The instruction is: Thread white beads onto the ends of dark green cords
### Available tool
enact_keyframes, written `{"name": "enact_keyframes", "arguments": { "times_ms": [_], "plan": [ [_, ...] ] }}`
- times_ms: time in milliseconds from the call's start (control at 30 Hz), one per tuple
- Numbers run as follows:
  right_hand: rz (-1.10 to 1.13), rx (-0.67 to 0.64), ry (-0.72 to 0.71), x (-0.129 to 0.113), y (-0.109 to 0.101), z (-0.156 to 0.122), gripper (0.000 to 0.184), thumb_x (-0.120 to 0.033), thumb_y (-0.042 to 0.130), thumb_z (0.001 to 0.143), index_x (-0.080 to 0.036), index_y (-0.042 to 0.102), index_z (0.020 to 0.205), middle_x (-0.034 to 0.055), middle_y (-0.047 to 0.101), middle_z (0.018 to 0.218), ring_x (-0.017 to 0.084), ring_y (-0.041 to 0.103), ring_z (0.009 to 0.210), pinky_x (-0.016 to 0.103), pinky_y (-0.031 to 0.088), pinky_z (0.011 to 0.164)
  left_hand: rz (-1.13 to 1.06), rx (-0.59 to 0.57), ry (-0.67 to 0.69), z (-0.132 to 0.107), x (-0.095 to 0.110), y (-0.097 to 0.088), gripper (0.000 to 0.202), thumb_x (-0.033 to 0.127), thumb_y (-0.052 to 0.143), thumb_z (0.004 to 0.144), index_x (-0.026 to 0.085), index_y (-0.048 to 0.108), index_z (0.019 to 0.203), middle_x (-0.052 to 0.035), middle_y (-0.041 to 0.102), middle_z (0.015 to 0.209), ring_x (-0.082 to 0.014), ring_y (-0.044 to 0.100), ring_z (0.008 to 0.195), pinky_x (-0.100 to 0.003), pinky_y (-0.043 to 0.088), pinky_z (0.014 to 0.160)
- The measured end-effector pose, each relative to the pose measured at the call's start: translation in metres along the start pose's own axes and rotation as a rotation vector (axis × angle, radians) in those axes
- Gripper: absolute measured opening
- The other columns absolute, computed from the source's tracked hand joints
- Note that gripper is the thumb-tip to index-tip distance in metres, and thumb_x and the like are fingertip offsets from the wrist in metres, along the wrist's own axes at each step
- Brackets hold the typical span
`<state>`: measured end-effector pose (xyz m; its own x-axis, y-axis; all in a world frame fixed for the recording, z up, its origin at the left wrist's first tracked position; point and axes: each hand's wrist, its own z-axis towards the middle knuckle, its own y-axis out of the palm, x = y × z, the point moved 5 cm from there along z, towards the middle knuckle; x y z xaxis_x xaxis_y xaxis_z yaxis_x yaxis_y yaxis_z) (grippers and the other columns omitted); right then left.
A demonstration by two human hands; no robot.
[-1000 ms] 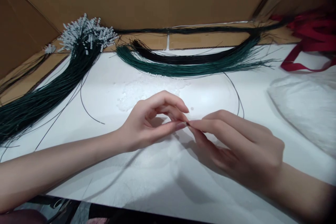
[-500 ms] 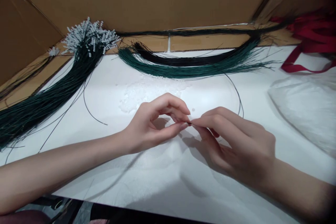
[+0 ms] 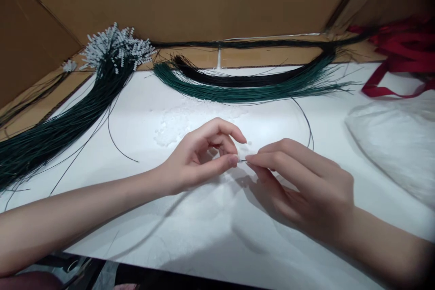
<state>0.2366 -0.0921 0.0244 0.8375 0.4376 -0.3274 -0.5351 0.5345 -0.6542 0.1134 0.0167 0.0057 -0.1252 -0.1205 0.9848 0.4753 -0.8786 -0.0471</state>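
Observation:
My left hand (image 3: 207,158) is closed in a pinch, thumb against a fingertip, with its index finger lifted away. At the pinch shows a small white bead (image 3: 239,160), mostly hidden by the fingers. My right hand (image 3: 306,186) pinches a thin dark wire (image 3: 244,161) close to its end. The wire's short tip spans the narrow gap between my hands and meets the bead. Behind my left hand, small white beads (image 3: 173,127) lie scattered on the white tabletop (image 3: 136,217).
A thick bundle of dark green wires (image 3: 74,122) at left ends in white beaded tips (image 3: 117,47). Green wires (image 3: 217,93) and black wires (image 3: 238,80) lie curved at the back. Red ribbon (image 3: 401,63) and a clear plastic bag (image 3: 397,140) are at right, with cardboard walls (image 3: 190,0) behind.
My left fingertips have drawn slightly left from my right ones, and the wire tip now shows between them. The left index finger has lifted off the pinch. My right hand has hardly moved.

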Motion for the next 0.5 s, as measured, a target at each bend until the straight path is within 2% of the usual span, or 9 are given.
{"name": "enact_keyframes", "arguments": {
  "times_ms": [100, 267, 500],
  "plan": [
    [0.068, 0.004, 0.027, 0.0017, -0.0015, 0.0028, 0.023, 0.004, 0.063, 0.079, -0.016, 0.064, 0.090, 0.0043, 0.065, 0.080, 0.014, 0.059, 0.070, 0.027, 0.046, 0.060, -0.015, 0.016, -0.003, 0.0005, 0.0001, -0.0012, 0.023, 0.016, 0.066, 0.088, 0.019, 0.056, 0.109, -0.0014, 0.061, 0.080, -0.0085, 0.053, 0.066, -0.020, 0.039, 0.054],
    [0.135, -0.023, 0.109, 0.0059, -0.0022, 0.0056, 0.017, -0.001, 0.064, 0.082, -0.013, 0.064, 0.094, 0.0053, 0.062, 0.081, 0.013, 0.056, 0.071, 0.028, 0.048, 0.063, -0.004, 0.044, 0.023, 0.0005, 0.0013, -0.0040, 0.024, 0.016, 0.067, 0.087, 0.019, 0.055, 0.108, -0.0023, 0.064, 0.080, -0.0093, 0.054, 0.064, -0.020, 0.037, 0.050],
    [0.168, -0.032, 0.156, 0.0094, -0.0030, 0.0038, 0.029, 0.004, 0.059, 0.082, -0.019, 0.064, 0.099, 0.0053, 0.062, 0.085, 0.015, 0.056, 0.071, 0.030, 0.048, 0.061, 0.063, 0.075, 0.076, -0.0022, 0.0035, -0.0066, 0.027, 0.012, 0.068, 0.085, 0.018, 0.055, 0.107, -0.0028, 0.065, 0.079, -0.0108, 0.057, 0.066, -0.021, 0.040, 0.055]
  ]
}}
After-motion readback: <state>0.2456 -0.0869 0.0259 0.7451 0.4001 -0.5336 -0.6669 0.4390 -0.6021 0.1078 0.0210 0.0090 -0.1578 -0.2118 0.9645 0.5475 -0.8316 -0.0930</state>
